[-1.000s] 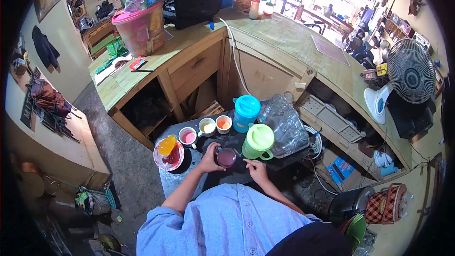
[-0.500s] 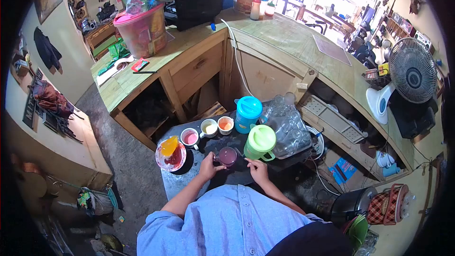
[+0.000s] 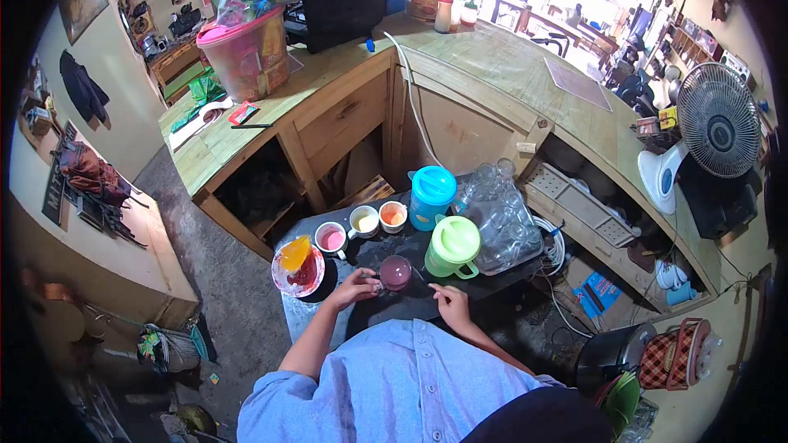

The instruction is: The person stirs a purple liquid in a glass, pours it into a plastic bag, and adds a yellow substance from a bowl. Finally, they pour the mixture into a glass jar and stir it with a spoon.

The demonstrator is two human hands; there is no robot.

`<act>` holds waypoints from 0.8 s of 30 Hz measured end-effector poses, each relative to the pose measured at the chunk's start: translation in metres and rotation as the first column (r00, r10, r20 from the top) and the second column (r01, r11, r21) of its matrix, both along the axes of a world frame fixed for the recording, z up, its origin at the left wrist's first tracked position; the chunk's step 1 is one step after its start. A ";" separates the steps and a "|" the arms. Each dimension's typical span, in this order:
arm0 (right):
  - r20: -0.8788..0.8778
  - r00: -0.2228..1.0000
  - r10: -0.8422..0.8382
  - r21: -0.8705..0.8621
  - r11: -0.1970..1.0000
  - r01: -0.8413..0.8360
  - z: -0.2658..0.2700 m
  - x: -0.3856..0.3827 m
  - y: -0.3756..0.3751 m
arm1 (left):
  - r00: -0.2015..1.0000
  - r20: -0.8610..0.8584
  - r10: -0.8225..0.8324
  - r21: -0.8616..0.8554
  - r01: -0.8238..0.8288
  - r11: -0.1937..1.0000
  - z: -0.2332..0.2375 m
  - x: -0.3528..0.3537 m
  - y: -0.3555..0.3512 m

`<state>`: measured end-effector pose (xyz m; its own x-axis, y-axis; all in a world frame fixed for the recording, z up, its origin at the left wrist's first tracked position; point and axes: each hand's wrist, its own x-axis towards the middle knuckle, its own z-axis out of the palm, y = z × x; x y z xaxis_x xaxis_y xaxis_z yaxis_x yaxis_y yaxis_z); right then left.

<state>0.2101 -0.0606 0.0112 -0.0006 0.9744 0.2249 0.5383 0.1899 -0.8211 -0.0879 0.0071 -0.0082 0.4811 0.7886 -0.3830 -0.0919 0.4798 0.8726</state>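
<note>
A clear glass cup of purplish liquid (image 3: 395,272) is on the dark tabletop (image 3: 377,318). My left hand (image 3: 355,288) is closed at the cup's left side, fingers on its handle. My right hand (image 3: 451,305) is closed right of the cup, around something thin that is too small to make out. Behind the cup are a cup of pink liquid (image 3: 331,238), a cup of pale yellow liquid (image 3: 364,220) and a cup with orange contents (image 3: 393,215). A red-stained white bowl (image 3: 283,283) holding an orange piece (image 3: 295,253) sits at the left.
Behind my right hand stand a green lidded pitcher (image 3: 454,248) and a blue lidded pitcher (image 3: 432,197). Right of them is a tray of clear glasses (image 3: 502,234). A wooden counter (image 3: 484,61) curves around the table, with a pink-rimmed bucket (image 3: 246,57) on its left part.
My left hand has shifted slightly left and its grip on the cup looks looser. My right hand has moved slightly right and down, away from the cup. The view has shifted a little.
</note>
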 end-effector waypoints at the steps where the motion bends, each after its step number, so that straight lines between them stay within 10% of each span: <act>1: -0.015 1.000 0.012 -0.026 1.000 -0.012 0.003 0.000 -0.003 | 0.978 0.192 0.087 -0.248 -0.037 0.968 -0.001 -0.002 -0.001; 8: 0.004 0.999 -0.042 0.033 0.999 0.042 0.009 -0.013 0.017 | 0.999 0.031 -0.035 -0.101 0.038 0.994 0.000 0.020 -0.007; 12: -0.002 1.000 -0.020 0.008 1.000 0.020 0.003 -0.006 0.003 | 0.949 -0.313 0.036 0.172 0.020 0.985 -0.018 0.042 -0.004; 14: -0.018 1.000 -0.025 -0.024 0.999 0.025 0.003 -0.006 -0.003 | 0.924 -0.309 0.223 0.585 0.000 0.811 -0.017 0.052 -0.003; 24: -0.024 0.996 -0.084 -0.033 0.996 0.083 0.003 -0.017 0.004 | 0.793 -0.392 0.467 0.549 -0.206 0.810 -0.009 0.072 -0.004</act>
<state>0.1928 -0.0567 0.0140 0.0865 0.9774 0.1930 0.5304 0.1189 -0.8394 -0.0162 0.0026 -0.0175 -0.0005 0.9992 -0.0388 0.3287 0.0368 0.9437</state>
